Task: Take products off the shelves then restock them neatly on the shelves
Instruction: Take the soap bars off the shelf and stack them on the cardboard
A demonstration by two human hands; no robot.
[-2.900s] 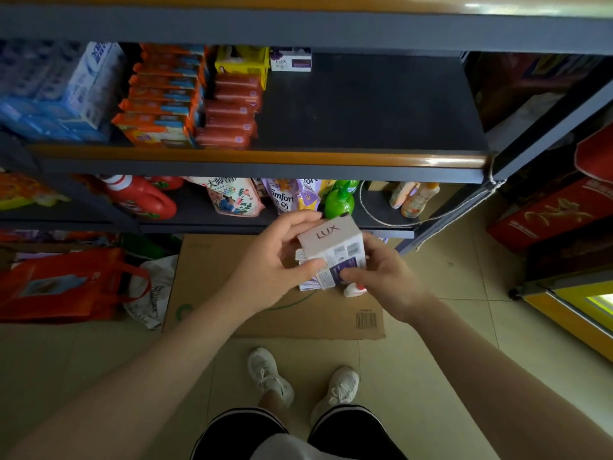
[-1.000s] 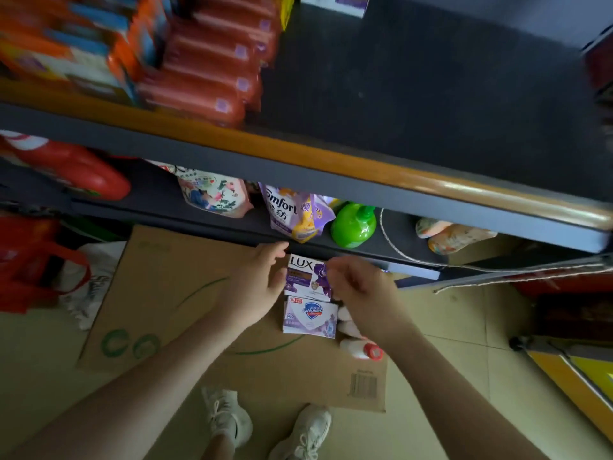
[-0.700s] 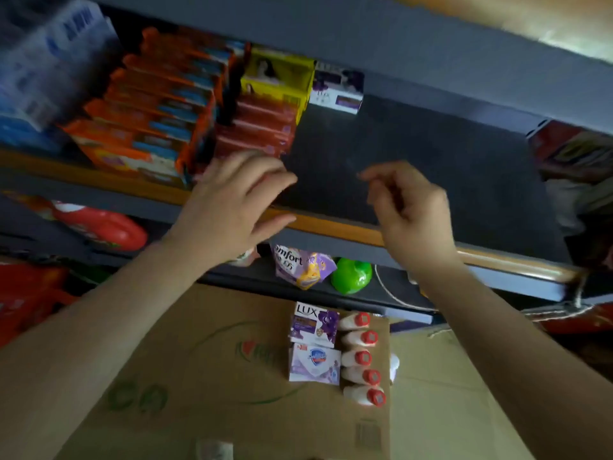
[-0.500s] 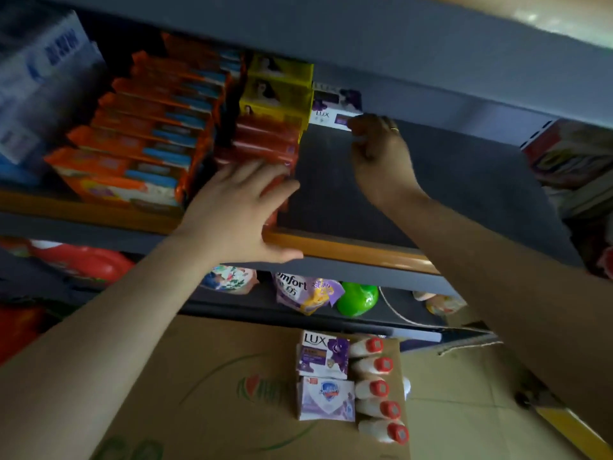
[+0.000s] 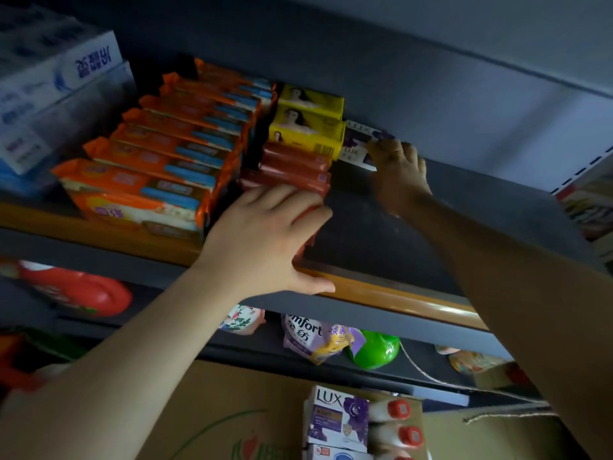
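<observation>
You are looking up and into a dark shelf (image 5: 381, 227) with an orange front lip. At its left end sit white and blue packs (image 5: 49, 94), stacked. Next to them runs a row of orange packets (image 5: 156, 161) with blue stripes, lined front to back. Right of those lies a column of dark red packets (image 5: 292, 167), and behind that column two yellow soap boxes (image 5: 308, 127) are stacked. Just right of the yellow boxes, at the very back of the shelf, stands the Lux soap box (image 5: 356, 146), white and purple with a dark flower print; its lettering is dim in the shade. Your right hand (image 5: 399, 174) reaches deep into the shelf, and its grip is clamped on the box's right end, fingertips curled over the top corner, so the box lies just left of and beyond your knuckles. Your left hand (image 5: 265, 234) rests flat on the front red packets, fingers straight and apart, thumb along the shelf lip, holding nothing. On the lower shelf (image 5: 331, 356) stand a red jug (image 5: 83, 293), a Comfort pouch (image 5: 315, 336) and a green bottle (image 5: 374, 350). Below, on a flat cardboard sheet (image 5: 215, 410), a second Lux box (image 5: 336, 418) sits beside small bottles with red caps (image 5: 398, 423).
</observation>
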